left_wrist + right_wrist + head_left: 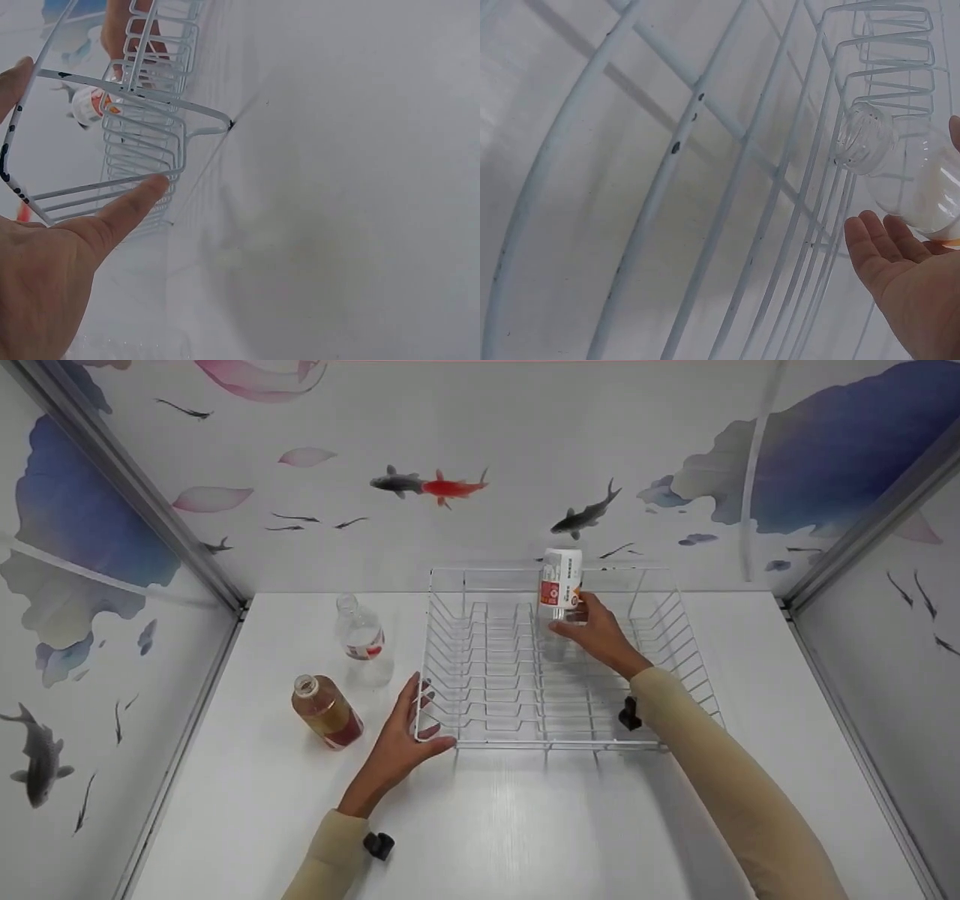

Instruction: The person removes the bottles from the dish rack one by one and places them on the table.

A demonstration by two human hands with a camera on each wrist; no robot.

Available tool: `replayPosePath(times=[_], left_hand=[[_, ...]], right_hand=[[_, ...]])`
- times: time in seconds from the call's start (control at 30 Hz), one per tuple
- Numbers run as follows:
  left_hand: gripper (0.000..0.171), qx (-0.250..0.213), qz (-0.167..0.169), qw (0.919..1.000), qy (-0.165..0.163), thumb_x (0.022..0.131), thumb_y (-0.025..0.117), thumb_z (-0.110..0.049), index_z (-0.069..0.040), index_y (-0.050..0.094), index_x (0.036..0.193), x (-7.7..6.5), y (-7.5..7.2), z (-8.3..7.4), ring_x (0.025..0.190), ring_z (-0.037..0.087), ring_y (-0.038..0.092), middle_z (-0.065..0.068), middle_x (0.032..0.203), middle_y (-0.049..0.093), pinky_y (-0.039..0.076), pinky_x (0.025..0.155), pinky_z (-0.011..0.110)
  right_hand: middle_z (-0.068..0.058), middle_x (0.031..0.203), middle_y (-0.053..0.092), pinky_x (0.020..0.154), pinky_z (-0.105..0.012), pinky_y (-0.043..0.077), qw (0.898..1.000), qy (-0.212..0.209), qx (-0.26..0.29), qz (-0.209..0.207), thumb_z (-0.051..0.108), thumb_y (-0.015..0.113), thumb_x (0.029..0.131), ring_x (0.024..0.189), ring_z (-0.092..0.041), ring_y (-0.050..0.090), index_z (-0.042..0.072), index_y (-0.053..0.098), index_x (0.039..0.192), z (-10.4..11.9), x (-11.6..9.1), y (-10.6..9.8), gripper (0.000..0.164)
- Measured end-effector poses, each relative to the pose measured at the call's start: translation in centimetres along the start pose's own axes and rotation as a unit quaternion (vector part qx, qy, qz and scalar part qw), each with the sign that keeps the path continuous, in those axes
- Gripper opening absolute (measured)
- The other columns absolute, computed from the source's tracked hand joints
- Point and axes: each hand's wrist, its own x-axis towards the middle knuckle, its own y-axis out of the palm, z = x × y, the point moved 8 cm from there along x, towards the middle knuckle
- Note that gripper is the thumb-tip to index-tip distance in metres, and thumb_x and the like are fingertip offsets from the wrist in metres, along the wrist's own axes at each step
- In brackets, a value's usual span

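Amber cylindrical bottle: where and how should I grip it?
The amber bottle is probably best gripped round its upright, labelled body from the near side: the clear narrow-necked bottle stands beyond, the white wire rack to the right.

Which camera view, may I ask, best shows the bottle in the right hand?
The head view, where the bottle shows its printed label clearly. The right wrist view shows mainly its clear neck and shoulder; the left wrist view, a part behind the rack.
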Motion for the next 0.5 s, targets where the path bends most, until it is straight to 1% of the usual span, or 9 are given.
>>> replayPosePath(times=[0.1,0.23,0.33,0.5], left_hand=[[0.133,0.005,0.002,1.0000,0.000,0.083,0.100,-0.027,-0.020,0.008,0.179,-0.06,0.13,-0.07,0.164,0.036,0.033,0.012,0.184,0.017,0.051,0.117,0.038],[0.132,0.010,0.003,0.9999,-0.003,0.084,0.100,-0.028,-0.021,0.009,0.179,-0.14,0.27,-0.02,0.164,0.036,0.034,0.011,0.184,0.018,0.051,0.117,0.037],[0.131,0.010,0.003,0.9999,-0.004,0.085,0.099,-0.027,-0.020,0.008,0.179,-0.17,0.29,0.08,0.164,0.036,0.033,0.012,0.184,0.017,0.051,0.117,0.039],[0.132,0.003,0.002,1.0000,-0.001,0.085,0.099,-0.023,-0.017,0.007,0.179,-0.08,0.10,0.19,0.163,0.036,0.036,0.015,0.184,0.015,0.052,0.116,0.037]], right_hand=[[-0.022,0.147,0.056,0.113,-0.056,0.050,1.000,0.002,-0.001,-0.003,0.029,0.079,0.104,0.138,-0.038,0.055,0.001,0.036,0.165,0.00,-0.05,-0.10,0.080],[-0.024,0.147,0.056,0.113,-0.056,0.050,1.000,0.004,-0.007,-0.007,0.027,0.079,0.105,0.137,-0.040,0.056,-0.002,0.039,0.163,0.11,-0.20,-0.21,0.077],[-0.024,0.145,0.057,0.111,-0.055,0.051,1.000,0.007,-0.013,-0.010,0.027,0.080,0.103,0.135,-0.039,0.057,-0.002,0.041,0.162,0.30,-0.32,-0.35,0.077],[-0.022,0.143,0.059,0.108,-0.053,0.054,1.000,0.004,-0.015,-0.013,0.026,0.083,0.101,0.133,-0.036,0.059,0.000,0.043,0.161,0.93,-0.40,-0.80,0.076]])
